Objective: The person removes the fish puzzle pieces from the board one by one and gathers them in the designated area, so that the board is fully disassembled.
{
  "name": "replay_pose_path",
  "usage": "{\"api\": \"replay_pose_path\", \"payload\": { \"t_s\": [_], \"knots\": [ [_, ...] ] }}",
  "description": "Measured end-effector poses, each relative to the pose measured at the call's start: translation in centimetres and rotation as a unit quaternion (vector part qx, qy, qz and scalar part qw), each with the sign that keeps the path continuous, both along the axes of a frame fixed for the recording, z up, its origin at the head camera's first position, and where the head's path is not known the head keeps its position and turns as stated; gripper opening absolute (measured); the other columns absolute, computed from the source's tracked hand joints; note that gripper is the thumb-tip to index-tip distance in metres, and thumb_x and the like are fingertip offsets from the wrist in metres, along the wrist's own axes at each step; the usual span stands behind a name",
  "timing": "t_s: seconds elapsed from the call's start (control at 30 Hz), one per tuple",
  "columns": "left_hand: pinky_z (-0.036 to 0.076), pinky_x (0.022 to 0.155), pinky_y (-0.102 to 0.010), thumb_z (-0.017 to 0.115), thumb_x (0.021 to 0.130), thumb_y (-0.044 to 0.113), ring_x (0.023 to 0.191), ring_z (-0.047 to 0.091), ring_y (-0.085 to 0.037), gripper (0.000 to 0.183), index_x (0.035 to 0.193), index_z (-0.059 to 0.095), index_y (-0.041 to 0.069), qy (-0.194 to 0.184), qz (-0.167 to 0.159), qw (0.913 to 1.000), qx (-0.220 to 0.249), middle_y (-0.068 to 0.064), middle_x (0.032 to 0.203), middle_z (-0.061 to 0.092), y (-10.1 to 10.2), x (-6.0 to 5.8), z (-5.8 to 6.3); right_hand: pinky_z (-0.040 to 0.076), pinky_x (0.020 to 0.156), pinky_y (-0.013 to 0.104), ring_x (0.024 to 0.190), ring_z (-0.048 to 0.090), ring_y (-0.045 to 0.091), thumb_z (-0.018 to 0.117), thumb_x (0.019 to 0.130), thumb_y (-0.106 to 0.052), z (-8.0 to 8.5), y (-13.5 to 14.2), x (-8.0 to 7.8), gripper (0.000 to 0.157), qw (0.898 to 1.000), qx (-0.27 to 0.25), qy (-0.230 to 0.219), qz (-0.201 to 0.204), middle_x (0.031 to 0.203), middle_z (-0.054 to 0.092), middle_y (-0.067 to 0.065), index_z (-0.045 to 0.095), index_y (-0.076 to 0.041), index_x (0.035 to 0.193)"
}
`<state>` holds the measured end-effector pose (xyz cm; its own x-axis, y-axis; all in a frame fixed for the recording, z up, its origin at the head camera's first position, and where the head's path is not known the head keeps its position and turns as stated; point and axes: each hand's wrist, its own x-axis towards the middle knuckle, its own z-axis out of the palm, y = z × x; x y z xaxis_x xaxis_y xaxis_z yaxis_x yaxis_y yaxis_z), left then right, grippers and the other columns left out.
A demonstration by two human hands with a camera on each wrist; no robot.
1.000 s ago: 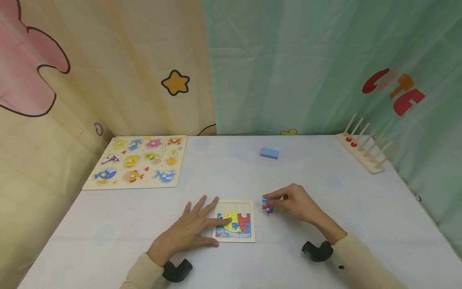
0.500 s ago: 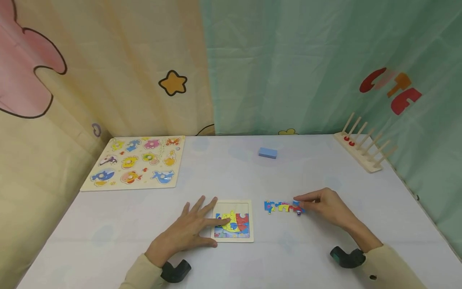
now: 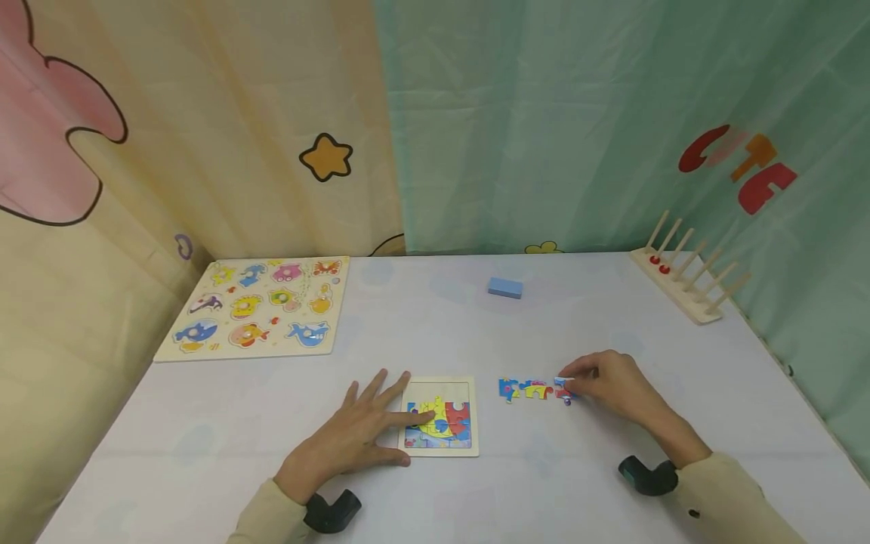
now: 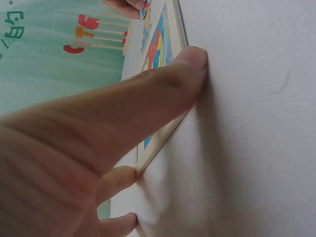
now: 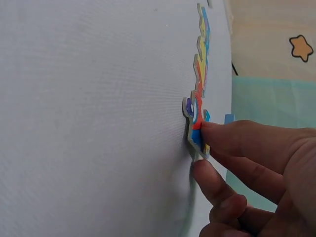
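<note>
My left hand [image 3: 353, 431] lies with spread, straight fingers over the left side of a small wooden puzzle frame [image 3: 473, 423]. Its index finger rests on the yellow part of the picture, and the thumb is at the lower left edge. Joined pieces fill the lower part of the frame; its top strip is bare wood. To the right, my right hand [image 3: 605, 381] pinches a blue and red jigsaw piece [image 5: 196, 123] between thumb and fingers, close over the table. Just left of that piece lies a row of blue, yellow and red jigsaw pieces [image 3: 525, 389].
A large sea-animal peg puzzle board [image 3: 224, 349] lies at the back left. Behind the row of pieces is a blue block [image 3: 505, 288]. At the back right stands a wooden peg stand [image 3: 680, 291] with red beads on it. Curtains hang behind the table.
My right hand has moved right with the jigsaw piece, uncovering the row of pieces, then slightly back and forth beside its right end. The left hand stays on the frame.
</note>
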<state>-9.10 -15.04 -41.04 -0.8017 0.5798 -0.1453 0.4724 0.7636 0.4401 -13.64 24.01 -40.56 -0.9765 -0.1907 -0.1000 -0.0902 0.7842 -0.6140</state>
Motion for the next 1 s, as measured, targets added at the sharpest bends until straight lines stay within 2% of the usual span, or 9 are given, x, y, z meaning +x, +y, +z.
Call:
{"api": "replay_pose_path", "payload": {
  "t_s": [0.13, 0.37, 0.53, 0.63, 0.83, 1.0],
  "knots": [
    [0.010, 0.106, -0.077, 0.080, 0.077, 0.044, 0.145, 0.012, -0.049, 0.062, 0.135, 0.059, 0.040, 0.000, 0.003, 1.0000, 0.001, -0.014, 0.160, 0.025, 0.0, 0.0, 0.0, 0.045, 0.061, 0.030, 0.075, 0.052, 0.018, 0.075, 0.082, -0.010, -0.1, -0.5, 0.1, 0.009, 1.000, 0.007, 0.007, -0.008, 0.084, 0.063, 0.001, 0.076, -0.008, 0.091],
    [0.009, 0.106, -0.077, 0.080, 0.077, 0.044, 0.145, 0.011, -0.049, 0.062, 0.136, 0.059, 0.040, -0.005, 0.003, 1.0000, 0.003, -0.014, 0.161, 0.025, -0.1, 0.0, -0.1, 0.048, 0.062, 0.031, 0.074, 0.055, 0.017, 0.073, 0.084, -0.009, -0.3, -0.8, 0.2, 0.008, 1.000, 0.011, 0.006, -0.014, 0.079, 0.062, 0.000, 0.073, -0.007, 0.092],
    [0.009, 0.106, -0.076, 0.079, 0.078, 0.044, 0.145, 0.011, -0.049, 0.062, 0.136, 0.059, 0.039, -0.002, -0.002, 1.0000, 0.003, -0.014, 0.161, 0.024, -0.1, -0.1, 0.0, 0.047, 0.056, 0.027, 0.070, 0.055, 0.016, 0.071, 0.087, -0.011, 0.1, -0.9, 0.2, 0.017, 0.997, 0.012, 0.066, -0.023, 0.089, 0.063, 0.004, 0.072, -0.004, 0.103],
    [0.010, 0.106, -0.076, 0.080, 0.078, 0.043, 0.145, 0.011, -0.049, 0.062, 0.136, 0.059, 0.039, 0.002, -0.002, 1.0000, 0.003, -0.014, 0.161, 0.024, -0.1, -0.1, 0.0, 0.046, 0.051, 0.025, 0.068, 0.053, 0.015, 0.073, 0.087, -0.011, 0.6, -1.9, 0.2, 0.022, 0.995, 0.000, 0.100, -0.022, 0.093, 0.063, 0.007, 0.071, -0.002, 0.108],
    [0.010, 0.106, -0.077, 0.080, 0.078, 0.043, 0.145, 0.012, -0.049, 0.061, 0.136, 0.059, 0.039, 0.001, -0.002, 1.0000, 0.004, -0.014, 0.160, 0.025, -0.1, 0.0, 0.0, 0.045, 0.052, 0.022, 0.065, 0.050, 0.011, 0.074, 0.084, -0.003, 0.7, -6.1, 0.1, 0.021, 0.993, -0.026, 0.099, 0.065, 0.088, 0.062, 0.000, 0.074, -0.004, 0.105],
    [0.011, 0.106, -0.077, 0.078, 0.079, 0.047, 0.145, 0.012, -0.049, 0.061, 0.137, 0.058, 0.040, 0.001, -0.003, 1.0000, -0.002, -0.014, 0.161, 0.024, -0.2, 0.0, 0.0, 0.045, 0.056, 0.021, 0.067, 0.048, 0.008, 0.077, 0.083, -0.005, 0.1, -10.2, 0.2, 0.024, 0.985, -0.046, 0.075, 0.147, 0.085, 0.059, -0.007, 0.075, -0.006, 0.107]
  ]
}}
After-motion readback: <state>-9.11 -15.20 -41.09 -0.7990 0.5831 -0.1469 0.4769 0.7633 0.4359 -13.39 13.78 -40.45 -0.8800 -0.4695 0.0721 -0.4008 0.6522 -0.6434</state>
